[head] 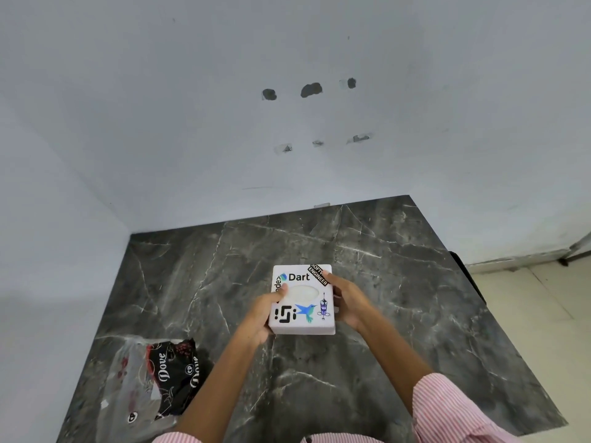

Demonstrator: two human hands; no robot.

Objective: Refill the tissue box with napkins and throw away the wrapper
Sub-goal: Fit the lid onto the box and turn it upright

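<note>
Tissue box (302, 300) sits mid-table (399, 282), sticker side up, oval slot showing white. Left hand (263, 314) and right hand (347, 300) are both clamped on its opposite sides. Looks light and rigid, smooth shell, so hold by the side walls. Wrapper (153, 378) lies near-left of the box: crinkly film, limp; pinch it anywhere.

Dark grey marble-look tabletop with white veins (319, 372) under both hands, set into a corner. Pale blue-grey painted walls (192, 107) beyond and left of the hands; dark chipped holes in the plaster (311, 89) above them. Cream tiled floor (543, 314) to the right. Even, soft light.
</note>
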